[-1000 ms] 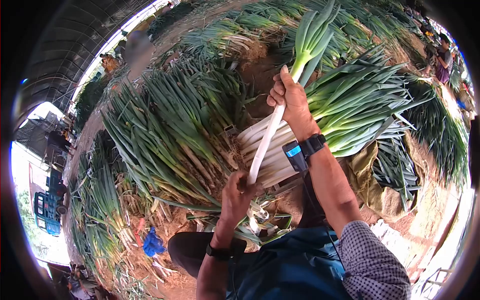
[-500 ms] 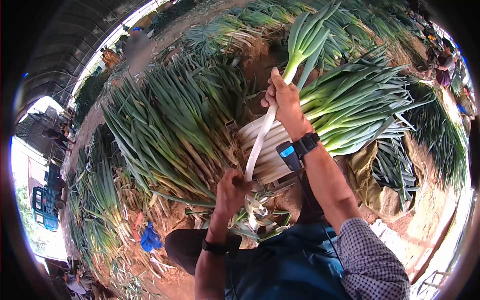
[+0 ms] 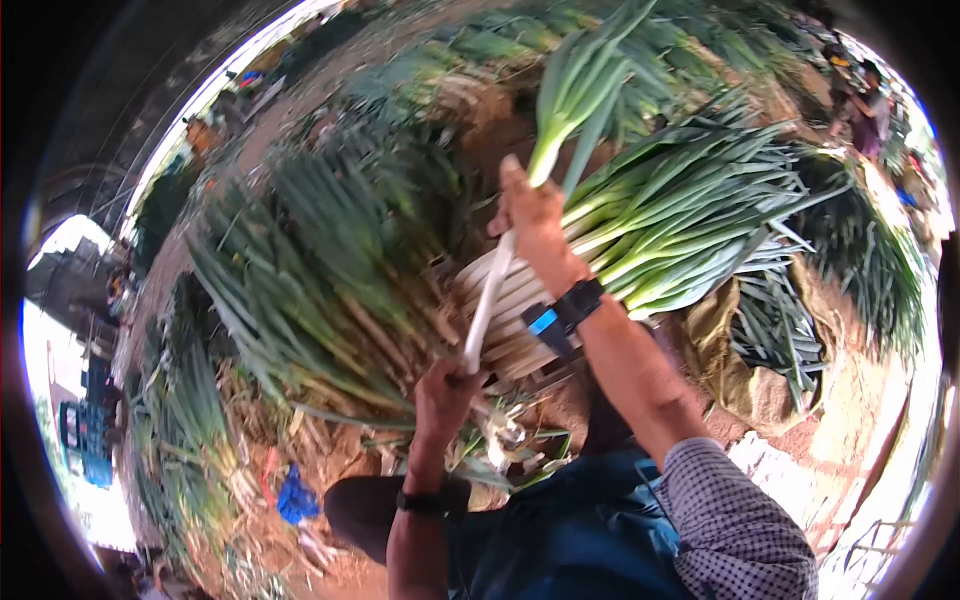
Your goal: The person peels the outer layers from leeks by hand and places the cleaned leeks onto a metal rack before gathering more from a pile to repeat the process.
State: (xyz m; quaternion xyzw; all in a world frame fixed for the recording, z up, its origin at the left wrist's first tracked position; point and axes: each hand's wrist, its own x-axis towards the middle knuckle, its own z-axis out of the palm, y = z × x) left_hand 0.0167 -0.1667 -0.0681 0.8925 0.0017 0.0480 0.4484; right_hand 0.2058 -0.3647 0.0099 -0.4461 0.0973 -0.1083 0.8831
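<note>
A long green onion [image 3: 488, 303] slants across the middle of the head view, white stalk down and green leaves up. My right hand [image 3: 538, 218] is wrapped round its upper stalk, just below the leaves. At the lower root end, my left hand [image 3: 443, 398] is closed with fingers pressed on the stalk. Beneath my right forearm lies a stack of clean white-stalked green onions [image 3: 690, 215], leaves to the right. Left of my hands is a pile of untrimmed green onions [image 3: 330, 260] with brownish stalks. Peeled scraps [image 3: 500, 435] lie beside my left hand.
A blue cloth [image 3: 297, 495] lies on the soil at lower left. Brown sacking [image 3: 735, 345] holds more green onions on the right. Further heaps of green onions [image 3: 590, 50] lie at the back. A person [image 3: 868, 110] is at the far right, and a blue vehicle [image 3: 88, 430] stands at far left.
The whole view has shifted slightly, so my hands and the piles appear further left. Both hands keep their hold on the same green onion, at about the same slant.
</note>
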